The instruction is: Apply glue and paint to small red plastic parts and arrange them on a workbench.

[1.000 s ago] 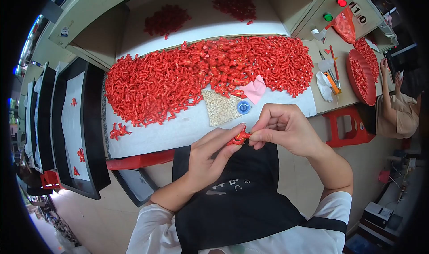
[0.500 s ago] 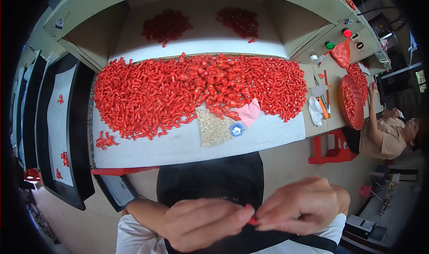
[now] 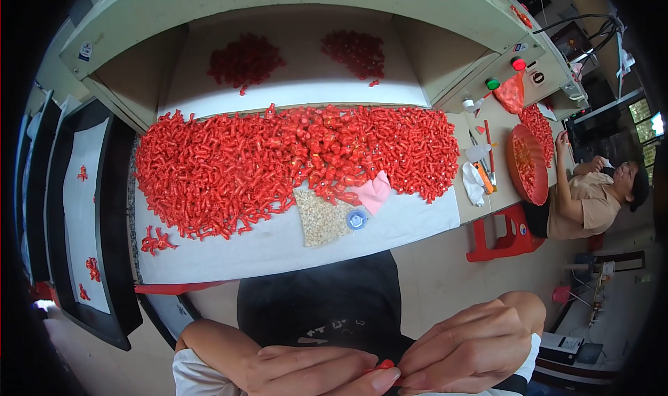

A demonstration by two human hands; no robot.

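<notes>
In the head view, a small red plastic piece sits low at the bottom edge, above the person's lap and well short of the counter's near edge. Only a rounded glossy tip shows; its long axis and heading cannot be told. The left hand and right hand meet there, fingers pinching the piece. A broad heap of red pieces covers the counter's middle, beside a pink cloth.

One large heap of red plastic pieces across the table's middle, two smaller red heaps near its far edge, one red basin at its right end, two hands below.
</notes>
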